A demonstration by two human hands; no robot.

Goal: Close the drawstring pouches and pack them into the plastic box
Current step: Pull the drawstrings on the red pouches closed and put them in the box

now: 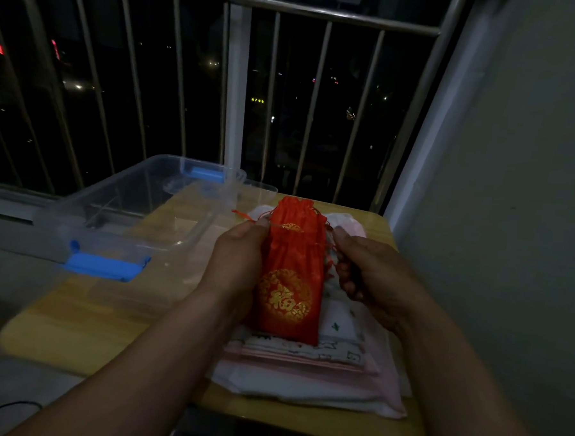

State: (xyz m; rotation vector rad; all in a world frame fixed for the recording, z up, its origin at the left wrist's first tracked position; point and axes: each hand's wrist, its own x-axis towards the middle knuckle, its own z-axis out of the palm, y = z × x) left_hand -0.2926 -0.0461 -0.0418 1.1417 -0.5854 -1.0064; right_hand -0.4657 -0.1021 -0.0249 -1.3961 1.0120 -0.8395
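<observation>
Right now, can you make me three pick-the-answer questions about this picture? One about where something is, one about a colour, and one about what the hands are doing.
1. Where is the clear plastic box?
A. left of the red drawstring pouch
B. right of it
C. on top of it

2. What colour are the box's latches?
A. green
B. blue
C. yellow

3. What is happening to the pouch?
A. it lies inside the box
B. the left hand and right hand grip it
C. nobody touches it

Answers:
1 A, the box sits on the table to the pouch's left.
2 B, both latches are bright blue.
3 B, fingers curl round its sides and cords.
</observation>
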